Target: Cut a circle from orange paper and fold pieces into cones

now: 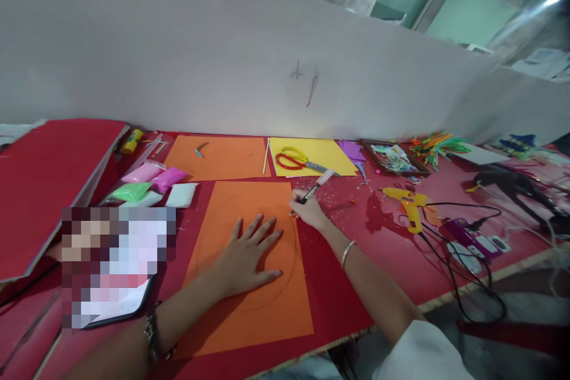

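An orange sheet of paper (262, 329) lies on the red table before me, with a large, faint curved line drawn on it. My left hand (249, 258) rests flat on the sheet, fingers spread. At the sheet's upper right edge, my right hand (309, 208) grips a pen (312, 190), its tip low near the paper and its pale end pointing up and right. Whether the tip touches the paper I cannot tell. Behind the sheet, red and yellow scissors (303, 161) lie on yellow paper (336, 151).
A phone (129, 273) with a blurred screen lies at left, near packets of coloured clay (169, 179) and a red board (57, 172). More orange paper (227, 157) lies behind. At right are a yellow glue gun (409, 208), its cord, a purple power strip (472, 237) and a tray (421, 167).
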`<action>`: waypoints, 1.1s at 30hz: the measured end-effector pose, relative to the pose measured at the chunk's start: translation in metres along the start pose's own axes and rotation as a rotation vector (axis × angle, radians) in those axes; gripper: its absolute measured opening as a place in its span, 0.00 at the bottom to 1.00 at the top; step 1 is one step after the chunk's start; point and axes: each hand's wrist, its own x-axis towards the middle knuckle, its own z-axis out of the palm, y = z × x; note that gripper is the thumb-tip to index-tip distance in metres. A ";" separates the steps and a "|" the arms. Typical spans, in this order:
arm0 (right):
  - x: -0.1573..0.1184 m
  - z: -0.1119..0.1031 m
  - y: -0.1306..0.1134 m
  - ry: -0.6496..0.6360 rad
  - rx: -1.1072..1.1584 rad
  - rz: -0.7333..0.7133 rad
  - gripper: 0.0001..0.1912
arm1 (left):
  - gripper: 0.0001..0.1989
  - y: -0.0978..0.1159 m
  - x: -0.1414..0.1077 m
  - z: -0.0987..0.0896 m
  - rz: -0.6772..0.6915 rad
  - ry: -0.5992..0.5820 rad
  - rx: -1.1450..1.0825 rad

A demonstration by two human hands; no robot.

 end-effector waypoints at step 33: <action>-0.001 0.000 0.002 0.003 -0.064 -0.077 0.12 | 0.28 -0.006 0.001 0.008 0.019 0.112 0.027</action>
